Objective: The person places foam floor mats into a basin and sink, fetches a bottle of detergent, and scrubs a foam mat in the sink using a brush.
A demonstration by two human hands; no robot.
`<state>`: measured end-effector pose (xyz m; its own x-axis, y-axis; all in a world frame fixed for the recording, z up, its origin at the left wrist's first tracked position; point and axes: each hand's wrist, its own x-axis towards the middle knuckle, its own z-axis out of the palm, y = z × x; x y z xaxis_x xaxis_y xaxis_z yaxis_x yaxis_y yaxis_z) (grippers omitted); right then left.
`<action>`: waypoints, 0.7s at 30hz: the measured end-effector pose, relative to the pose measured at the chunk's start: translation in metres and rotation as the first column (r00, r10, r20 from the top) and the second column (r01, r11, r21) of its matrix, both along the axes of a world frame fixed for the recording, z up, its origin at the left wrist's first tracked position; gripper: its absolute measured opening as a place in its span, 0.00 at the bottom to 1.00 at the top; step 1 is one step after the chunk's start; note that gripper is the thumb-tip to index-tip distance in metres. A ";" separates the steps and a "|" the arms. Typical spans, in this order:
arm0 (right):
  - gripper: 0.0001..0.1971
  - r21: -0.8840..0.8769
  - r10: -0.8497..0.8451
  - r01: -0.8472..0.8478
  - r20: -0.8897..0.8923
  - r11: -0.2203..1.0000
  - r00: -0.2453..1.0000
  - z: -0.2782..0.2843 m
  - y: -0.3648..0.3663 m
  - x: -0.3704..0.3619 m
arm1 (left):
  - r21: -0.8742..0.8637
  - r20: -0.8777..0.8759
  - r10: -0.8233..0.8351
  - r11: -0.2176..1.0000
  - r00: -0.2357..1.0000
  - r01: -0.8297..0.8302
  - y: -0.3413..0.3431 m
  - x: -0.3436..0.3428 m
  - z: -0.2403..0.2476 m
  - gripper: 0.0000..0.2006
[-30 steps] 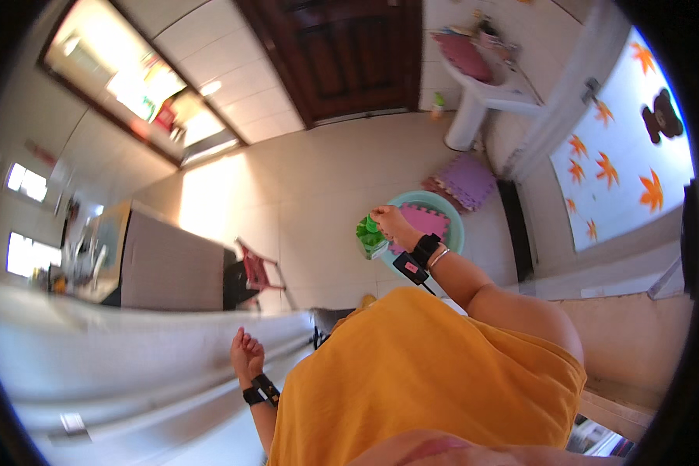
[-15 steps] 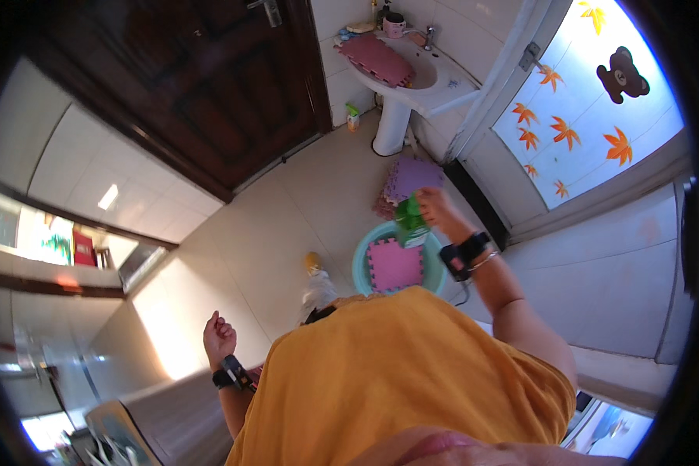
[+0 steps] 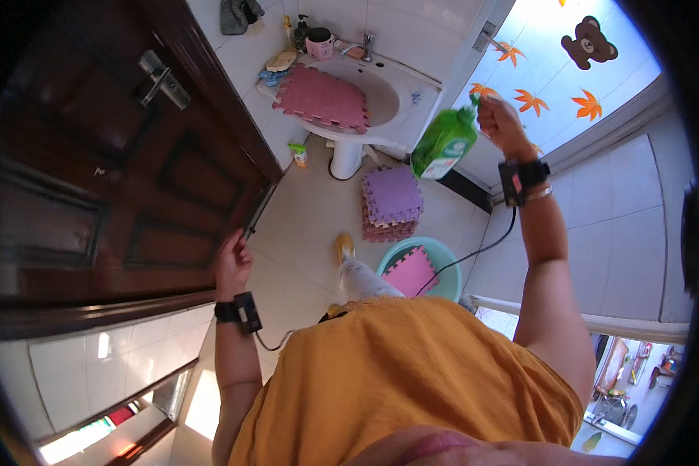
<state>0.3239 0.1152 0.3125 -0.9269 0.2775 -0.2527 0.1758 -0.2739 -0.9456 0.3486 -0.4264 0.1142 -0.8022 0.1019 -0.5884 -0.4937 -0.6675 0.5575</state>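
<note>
Green bottle (image 3: 445, 144) is kinda slanted lengthwise, neck far-right, base near-left. Right hand (image 3: 502, 124) has fingers clenched around the neck end; left hand (image 3: 233, 266) is loosely half-curled near the brown door (image 3: 159, 182).

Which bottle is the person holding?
The large green bottle, in the right hand; the small bottle stands on the floor, the dark pump bottle at the sink.

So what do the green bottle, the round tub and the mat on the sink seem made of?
Green bottle: probably glossy, translucent plastic, since light shows through it.
Round tub: likely smooth plastic, judging by its uniform pale colouring.
Mat on the sink: looks like matte foam, from its toothed puzzle edge; rubber is possible.
</note>
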 end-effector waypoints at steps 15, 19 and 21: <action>0.15 -0.100 -0.155 0.173 0.171 0.980 0.973 -0.025 0.201 -0.560 | 0.057 0.126 -0.055 0.997 0.991 0.048 0.116 -0.529 0.008 0.05; 0.16 0.138 -0.261 0.235 0.220 0.962 0.940 -0.028 0.241 -0.650 | 0.133 0.088 -0.249 0.962 0.964 0.237 0.149 -0.651 -0.001 0.07; 0.16 0.211 -0.241 0.200 0.193 0.957 0.951 -0.035 0.255 -0.680 | 0.137 0.103 -0.303 0.948 0.947 0.288 0.167 -0.705 -0.009 0.06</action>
